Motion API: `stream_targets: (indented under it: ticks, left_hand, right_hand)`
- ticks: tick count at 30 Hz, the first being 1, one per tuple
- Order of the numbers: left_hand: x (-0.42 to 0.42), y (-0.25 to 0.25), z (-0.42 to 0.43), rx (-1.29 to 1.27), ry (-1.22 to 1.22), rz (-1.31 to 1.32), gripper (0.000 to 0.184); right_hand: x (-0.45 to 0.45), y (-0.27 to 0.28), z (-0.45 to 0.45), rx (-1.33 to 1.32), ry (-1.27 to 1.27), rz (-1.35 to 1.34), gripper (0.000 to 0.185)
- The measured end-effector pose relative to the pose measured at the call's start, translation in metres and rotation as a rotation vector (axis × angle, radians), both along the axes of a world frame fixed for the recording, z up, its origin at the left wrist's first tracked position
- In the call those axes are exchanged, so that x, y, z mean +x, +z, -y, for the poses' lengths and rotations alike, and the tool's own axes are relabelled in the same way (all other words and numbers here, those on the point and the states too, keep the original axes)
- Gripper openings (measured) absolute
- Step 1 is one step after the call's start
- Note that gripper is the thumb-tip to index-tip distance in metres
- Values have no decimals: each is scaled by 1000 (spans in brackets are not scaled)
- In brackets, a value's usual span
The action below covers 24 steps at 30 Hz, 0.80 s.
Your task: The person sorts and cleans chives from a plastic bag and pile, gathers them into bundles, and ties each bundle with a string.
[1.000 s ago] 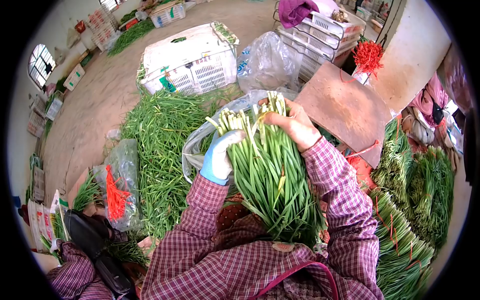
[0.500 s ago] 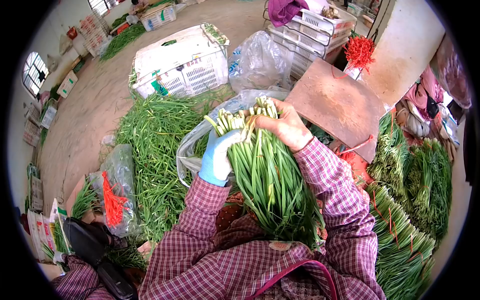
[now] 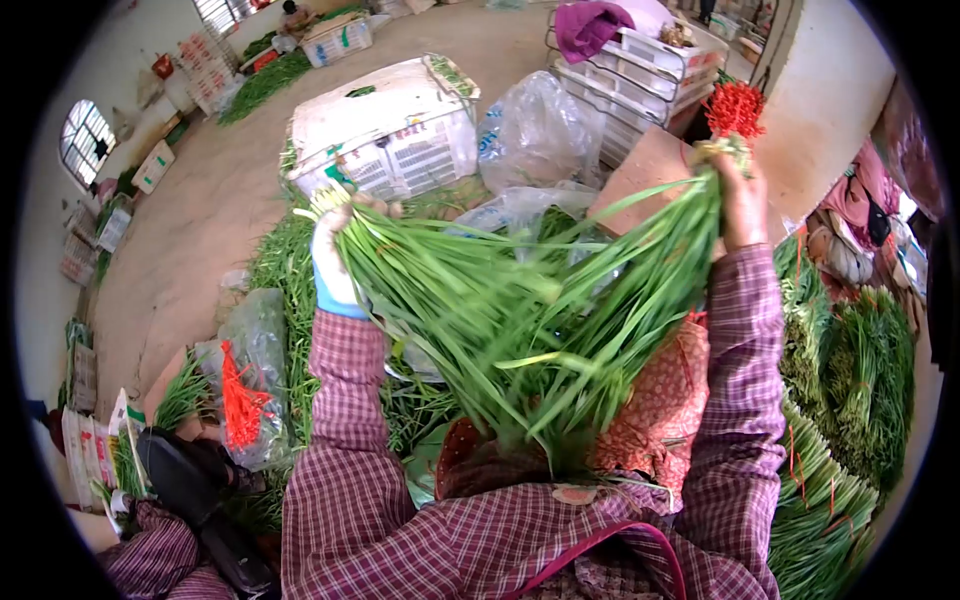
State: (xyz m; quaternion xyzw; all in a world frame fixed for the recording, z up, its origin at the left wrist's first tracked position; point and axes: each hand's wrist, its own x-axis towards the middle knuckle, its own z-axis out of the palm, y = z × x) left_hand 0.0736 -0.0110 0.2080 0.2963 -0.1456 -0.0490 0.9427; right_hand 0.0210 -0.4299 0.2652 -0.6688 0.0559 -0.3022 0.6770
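My left hand (image 3: 332, 252), in a white glove with a blue cuff, grips the pale stem ends of one bunch of garlic chives (image 3: 440, 290) at the left. Raised at the right, my bare right hand (image 3: 743, 205) is closed round the stem ends of a second bunch of chives (image 3: 668, 285). The long green leaves of both bunches droop toward the middle and overlap above my lap. Some leaves are smeared by motion.
Loose chives (image 3: 283, 255) lie on the floor to the left. Red ties (image 3: 240, 400) rest on a plastic bag. A white crate (image 3: 410, 150) stands ahead, near stacked baskets (image 3: 640, 85) and a brown board (image 3: 640, 170). Tied bundles (image 3: 820, 490) are piled at the right.
The single bunch held in both hands has been parted in two. My left hand has moved left and my right hand up and right, each with a share.
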Motion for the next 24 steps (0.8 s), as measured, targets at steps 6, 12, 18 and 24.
stream_targets:
  ticks: [6, 12, 18, 24]
  left_hand:
    - [23, 40, -6, 147, -76, 119, 33]
    - [19, 50, 25, 430, -14, 125, 31]
    - [30, 33, 28, 710, 164, 343, 31]
    - [12, 48, 37, 632, -46, 269, 48]
  right_hand:
    - [-3, 15, -56, -354, 159, 140, 36]
    - [3, 20, -155, -396, 624, 21, 39]
    - [11, -2, -174, -591, 517, -65, 46]
    - [6, 1, -155, -662, 606, -180, 34]
